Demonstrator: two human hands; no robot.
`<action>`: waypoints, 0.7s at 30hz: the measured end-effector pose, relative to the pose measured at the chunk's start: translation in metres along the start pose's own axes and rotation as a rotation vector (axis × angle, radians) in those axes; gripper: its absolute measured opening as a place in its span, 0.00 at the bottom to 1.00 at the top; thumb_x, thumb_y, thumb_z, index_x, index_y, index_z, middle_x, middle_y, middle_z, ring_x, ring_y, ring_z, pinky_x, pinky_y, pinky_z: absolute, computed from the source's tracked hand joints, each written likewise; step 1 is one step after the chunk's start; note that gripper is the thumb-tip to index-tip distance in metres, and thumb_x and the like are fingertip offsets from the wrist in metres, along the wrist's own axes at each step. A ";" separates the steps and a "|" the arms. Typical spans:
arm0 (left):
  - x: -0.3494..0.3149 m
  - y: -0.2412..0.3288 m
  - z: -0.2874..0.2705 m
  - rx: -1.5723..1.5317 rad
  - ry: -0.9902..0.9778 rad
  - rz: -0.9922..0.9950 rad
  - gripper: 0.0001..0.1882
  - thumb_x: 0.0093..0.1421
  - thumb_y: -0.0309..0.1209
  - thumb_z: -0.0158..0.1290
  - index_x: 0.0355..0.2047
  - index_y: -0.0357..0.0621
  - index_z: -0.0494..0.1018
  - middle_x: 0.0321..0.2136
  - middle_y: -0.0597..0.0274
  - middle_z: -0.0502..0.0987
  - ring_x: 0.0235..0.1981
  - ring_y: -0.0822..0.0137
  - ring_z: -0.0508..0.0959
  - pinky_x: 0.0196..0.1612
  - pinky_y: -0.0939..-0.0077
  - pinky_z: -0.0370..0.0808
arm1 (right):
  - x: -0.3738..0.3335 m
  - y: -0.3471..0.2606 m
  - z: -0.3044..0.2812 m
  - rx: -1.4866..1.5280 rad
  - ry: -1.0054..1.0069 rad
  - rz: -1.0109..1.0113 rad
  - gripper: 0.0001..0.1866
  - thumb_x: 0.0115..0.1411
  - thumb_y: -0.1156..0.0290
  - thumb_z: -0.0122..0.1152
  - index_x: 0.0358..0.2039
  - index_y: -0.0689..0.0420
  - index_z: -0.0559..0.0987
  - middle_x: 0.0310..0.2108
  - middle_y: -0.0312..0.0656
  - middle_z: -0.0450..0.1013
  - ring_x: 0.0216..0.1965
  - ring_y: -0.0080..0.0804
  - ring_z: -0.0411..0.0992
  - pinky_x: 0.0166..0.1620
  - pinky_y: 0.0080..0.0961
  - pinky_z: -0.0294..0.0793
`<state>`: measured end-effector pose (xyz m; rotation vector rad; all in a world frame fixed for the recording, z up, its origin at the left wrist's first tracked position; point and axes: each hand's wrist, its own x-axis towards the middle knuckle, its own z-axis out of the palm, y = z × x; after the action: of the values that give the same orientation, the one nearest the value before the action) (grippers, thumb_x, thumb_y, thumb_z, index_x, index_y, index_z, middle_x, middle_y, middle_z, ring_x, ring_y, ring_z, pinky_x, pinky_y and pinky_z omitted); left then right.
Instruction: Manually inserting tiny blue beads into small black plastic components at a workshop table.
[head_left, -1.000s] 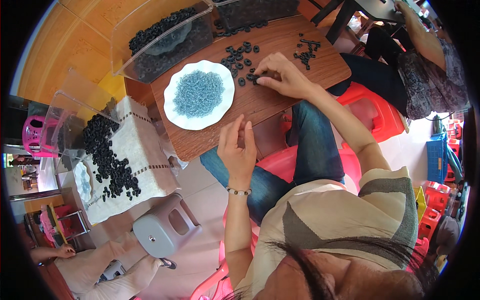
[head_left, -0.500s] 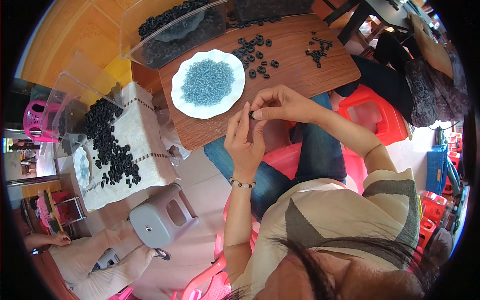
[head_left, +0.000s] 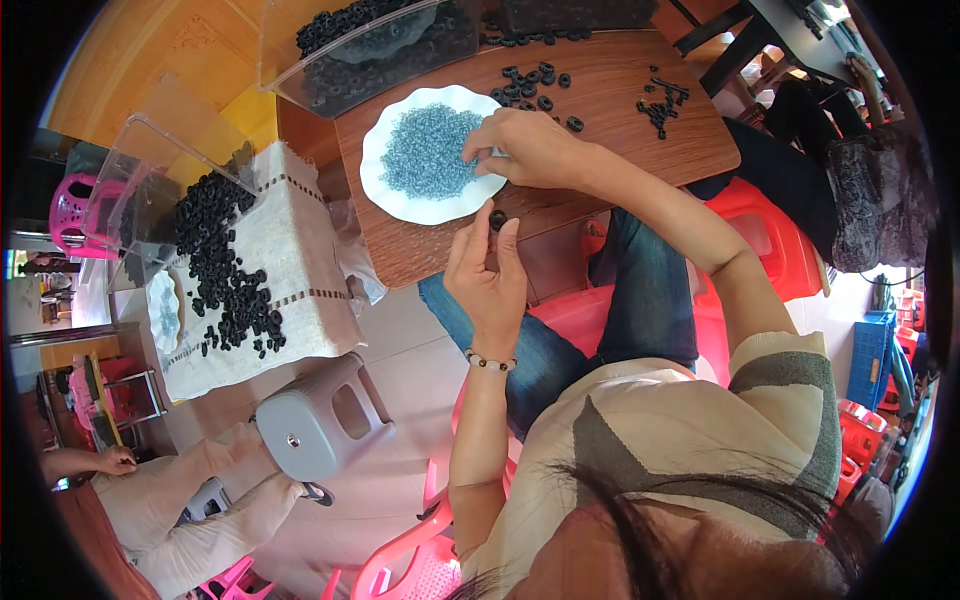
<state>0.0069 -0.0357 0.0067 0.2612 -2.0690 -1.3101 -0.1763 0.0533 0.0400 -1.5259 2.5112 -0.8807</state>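
Between the thumb and fingertips of my left hand (head_left: 487,280), a small black ring-shaped piece (head_left: 497,219) is pinched just off the near table edge. My right hand (head_left: 530,148) reaches over the right rim of a white scalloped plate (head_left: 377,190). Its fingers are curled together at the edge of a heap of tiny translucent grey-blue beads (head_left: 425,150) on that plate; whether they hold any is hidden. Beyond my right hand, several loose black rings (head_left: 528,88) lie on the wooden table (head_left: 610,140), with a small pile of thin black pieces (head_left: 660,108) farther right.
A clear bin (head_left: 375,65) of black rings stands behind the plate. On the left, more black rings (head_left: 225,270) spread over a white cloth (head_left: 310,240), beside another clear bin (head_left: 150,190). A grey stool (head_left: 320,425) is below it. People sit at left and right.
My right hand has left my left hand and moved up to the beads on the plate. The left hand keeps the black ring, slightly apart from the right now.
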 end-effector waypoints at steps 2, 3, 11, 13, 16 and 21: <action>-0.001 -0.002 -0.002 0.005 -0.003 -0.029 0.16 0.65 0.26 0.61 0.52 0.35 0.79 0.30 0.64 0.76 0.29 0.77 0.74 0.33 0.82 0.72 | 0.003 0.000 0.002 0.004 -0.055 0.010 0.07 0.58 0.69 0.67 0.38 0.54 0.83 0.36 0.40 0.79 0.39 0.43 0.75 0.43 0.41 0.74; -0.002 -0.005 -0.001 -0.031 0.011 -0.059 0.16 0.65 0.26 0.61 0.52 0.35 0.79 0.30 0.65 0.76 0.29 0.77 0.74 0.33 0.82 0.72 | 0.004 -0.002 0.001 -0.011 -0.038 -0.001 0.06 0.59 0.69 0.67 0.37 0.54 0.82 0.35 0.40 0.78 0.41 0.43 0.75 0.43 0.41 0.74; 0.001 -0.008 0.003 -0.154 0.070 -0.151 0.16 0.64 0.31 0.63 0.49 0.37 0.81 0.27 0.62 0.75 0.26 0.72 0.71 0.29 0.77 0.68 | 0.001 0.002 0.003 -0.001 0.015 -0.082 0.06 0.60 0.68 0.66 0.37 0.54 0.80 0.33 0.39 0.77 0.44 0.43 0.73 0.45 0.41 0.73; 0.002 -0.007 0.002 -0.121 0.057 -0.131 0.16 0.64 0.31 0.62 0.50 0.38 0.81 0.27 0.63 0.75 0.26 0.73 0.71 0.29 0.78 0.68 | 0.001 0.000 0.005 -0.038 0.010 -0.071 0.06 0.60 0.68 0.66 0.36 0.54 0.81 0.34 0.39 0.77 0.45 0.42 0.73 0.46 0.40 0.73; 0.002 -0.006 0.001 -0.112 0.060 -0.131 0.15 0.65 0.30 0.61 0.51 0.37 0.80 0.28 0.63 0.75 0.26 0.74 0.71 0.29 0.78 0.68 | 0.005 -0.004 0.004 -0.080 -0.012 -0.066 0.06 0.59 0.68 0.66 0.35 0.54 0.82 0.34 0.39 0.78 0.44 0.44 0.73 0.47 0.39 0.73; 0.006 -0.007 0.001 -0.244 0.090 -0.232 0.15 0.67 0.28 0.57 0.52 0.36 0.79 0.30 0.64 0.78 0.26 0.78 0.73 0.30 0.82 0.70 | 0.014 0.004 -0.003 0.180 0.045 -0.011 0.07 0.61 0.68 0.67 0.38 0.55 0.84 0.33 0.39 0.80 0.37 0.32 0.76 0.43 0.31 0.74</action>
<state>-0.0001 -0.0410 0.0031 0.4530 -1.8231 -1.6425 -0.1877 0.0441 0.0434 -1.4811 2.3790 -1.1208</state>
